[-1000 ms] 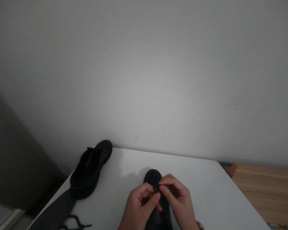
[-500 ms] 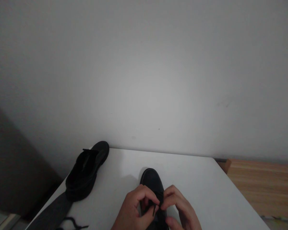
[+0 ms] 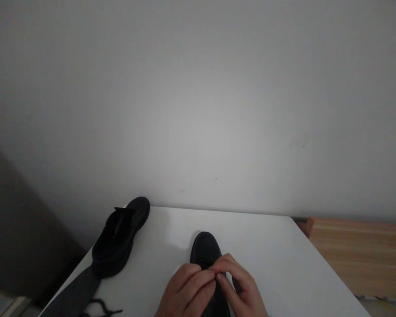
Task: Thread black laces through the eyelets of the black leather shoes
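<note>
A black shoe (image 3: 203, 249) stands on the white table (image 3: 267, 259) near its front edge, toe pointing to the wall. Both my hands are over its laced part. My left hand (image 3: 186, 293) has its fingers curled and pinched at the shoe's lace. My right hand (image 3: 240, 288) is also pinched, its fingertips meeting the left hand's fingertips above the shoe. The lace itself is mostly hidden between the fingers. A second black shoe (image 3: 120, 235) lies at the table's far left corner, unlaced, apart from both hands.
A loose black lace (image 3: 100, 307) lies at the table's front left, beside a dark grey strip (image 3: 74, 295). A plain white wall rises right behind the table. A wooden surface (image 3: 359, 253) adjoins the table on the right.
My hands have come together again over the near shoe, fingertips now touching; half a second ago they were slightly apart with the lace end showing between them.
</note>
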`<state>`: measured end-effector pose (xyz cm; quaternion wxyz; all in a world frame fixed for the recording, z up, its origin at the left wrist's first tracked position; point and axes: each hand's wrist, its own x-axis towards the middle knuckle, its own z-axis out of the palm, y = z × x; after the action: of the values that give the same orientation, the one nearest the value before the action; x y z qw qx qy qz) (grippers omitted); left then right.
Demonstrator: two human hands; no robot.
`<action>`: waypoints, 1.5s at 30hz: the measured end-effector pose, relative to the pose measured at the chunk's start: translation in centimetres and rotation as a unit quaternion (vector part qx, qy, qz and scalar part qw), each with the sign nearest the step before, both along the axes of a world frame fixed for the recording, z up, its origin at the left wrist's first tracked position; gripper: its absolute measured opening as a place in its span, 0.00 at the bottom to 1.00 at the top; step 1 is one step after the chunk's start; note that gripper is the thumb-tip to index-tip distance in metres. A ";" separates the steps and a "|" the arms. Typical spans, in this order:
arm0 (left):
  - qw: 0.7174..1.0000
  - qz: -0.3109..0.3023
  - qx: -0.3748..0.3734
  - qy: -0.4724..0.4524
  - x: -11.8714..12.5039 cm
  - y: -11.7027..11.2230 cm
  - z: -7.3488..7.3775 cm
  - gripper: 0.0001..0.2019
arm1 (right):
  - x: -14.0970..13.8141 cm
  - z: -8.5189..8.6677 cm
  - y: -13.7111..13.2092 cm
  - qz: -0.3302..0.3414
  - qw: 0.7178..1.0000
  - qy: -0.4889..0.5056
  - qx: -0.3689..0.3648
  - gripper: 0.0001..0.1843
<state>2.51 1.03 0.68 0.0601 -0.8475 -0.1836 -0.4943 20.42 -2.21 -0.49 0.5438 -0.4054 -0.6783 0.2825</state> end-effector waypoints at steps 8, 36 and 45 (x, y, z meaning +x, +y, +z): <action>0.981 -0.044 -0.170 -0.080 -0.7 0.3 -0.8 0.10 | 0.8 -1.1 -0.4 -0.052 0.998 -0.037 0.027 0.10; 0.823 -0.041 -0.563 -0.065 1.3 0.1 -0.8 0.03 | 0.2 -1.0 -1.6 -0.088 0.991 0.095 -0.013 0.06; 0.859 -0.024 -0.508 -0.052 1.1 -0.1 -0.9 0.06 | 0.4 0.4 -0.2 -0.066 0.994 -0.034 0.075 0.08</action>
<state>3.57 0.95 -0.27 -0.4006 -0.7377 -0.3918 -0.3766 20.83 -2.45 -0.13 0.5667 -0.4170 -0.6874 0.1801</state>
